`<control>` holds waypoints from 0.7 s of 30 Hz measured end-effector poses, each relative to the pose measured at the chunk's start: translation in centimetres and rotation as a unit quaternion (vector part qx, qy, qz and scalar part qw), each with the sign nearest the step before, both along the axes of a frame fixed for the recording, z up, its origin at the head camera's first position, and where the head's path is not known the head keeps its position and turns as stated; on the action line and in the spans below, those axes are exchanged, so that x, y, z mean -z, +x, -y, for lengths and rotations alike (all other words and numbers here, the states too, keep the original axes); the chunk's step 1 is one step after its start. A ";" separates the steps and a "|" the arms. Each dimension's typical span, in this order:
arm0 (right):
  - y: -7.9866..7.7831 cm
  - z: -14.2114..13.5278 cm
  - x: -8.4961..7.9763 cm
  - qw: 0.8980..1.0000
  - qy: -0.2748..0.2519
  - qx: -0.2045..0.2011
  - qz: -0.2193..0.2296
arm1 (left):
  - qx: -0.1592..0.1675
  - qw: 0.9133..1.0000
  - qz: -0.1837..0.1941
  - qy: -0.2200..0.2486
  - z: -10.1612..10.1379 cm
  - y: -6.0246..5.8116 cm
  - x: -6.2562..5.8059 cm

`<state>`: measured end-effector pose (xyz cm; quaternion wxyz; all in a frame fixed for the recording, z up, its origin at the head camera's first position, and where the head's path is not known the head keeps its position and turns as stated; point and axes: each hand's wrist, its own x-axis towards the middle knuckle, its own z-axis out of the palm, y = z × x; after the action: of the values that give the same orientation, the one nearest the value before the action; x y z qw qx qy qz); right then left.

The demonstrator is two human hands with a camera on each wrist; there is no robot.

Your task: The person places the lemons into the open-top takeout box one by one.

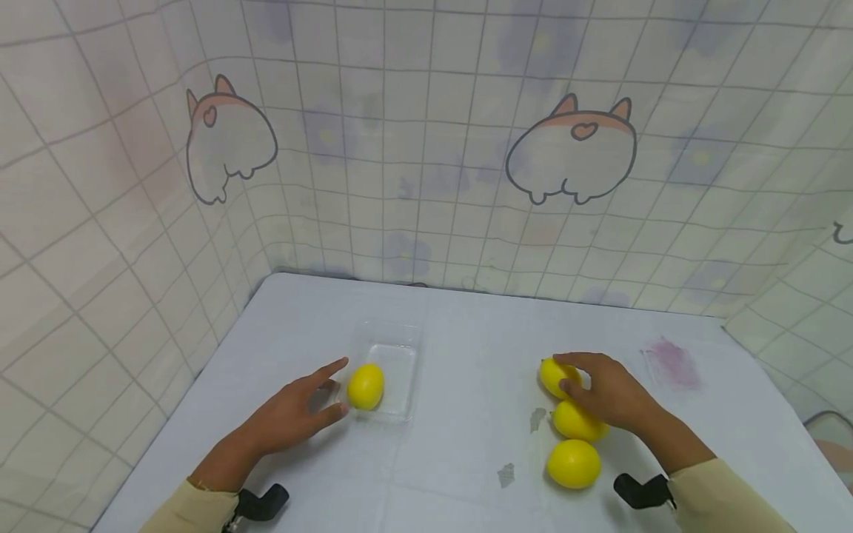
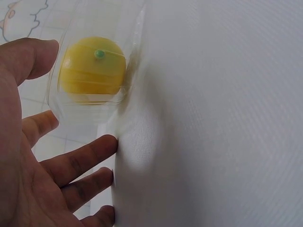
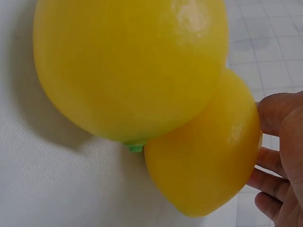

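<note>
A clear plastic box lies on the table with one yellow lemon at its left side. My left hand is spread beside that side, thumb and forefinger right at the wall; the left wrist view shows the lemon's green stem tip through the plastic. Three more lemons stand in a row on the right. Thumb and fingers of my right hand grip the farthest lemon. The middle lemon is partly under that hand, and the nearest lemon sits in front. In the right wrist view, lemons mostly hide the fingers.
The white tabletop has two grey patches left of the lemon row and a pink stain at the right. A patterned curtain closes off the back and sides. Black wrist devices hang under both cuffs.
</note>
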<state>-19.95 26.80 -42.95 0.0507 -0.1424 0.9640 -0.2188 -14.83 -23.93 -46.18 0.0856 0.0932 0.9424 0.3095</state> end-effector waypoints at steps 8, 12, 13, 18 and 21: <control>0.1 0.1 -0.4 1.000 0.005 0.013 0.022 | 0.001 1.000 -0.002 0.001 0.1 0.0 0.2; 0.1 0.0 -0.4 1.000 0.007 0.010 0.024 | 0.002 1.000 -0.002 0.003 0.1 0.0 0.2; 0.1 0.0 -0.4 1.000 0.008 0.009 0.024 | 0.002 1.000 -0.003 0.003 0.1 0.0 0.2; -0.3 -0.1 -0.1 1.000 0.023 0.003 0.021 | 0.003 1.000 -0.005 0.001 0.1 0.0 0.2; -0.6 -0.1 0.3 0.999 0.026 0.007 0.024 | 0.003 1.000 -0.006 0.000 0.1 0.0 0.1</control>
<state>-20.55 26.92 -43.27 0.0760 -0.1293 0.9688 -0.1973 -14.83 -24.03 -46.25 0.0807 0.0981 0.9426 0.3089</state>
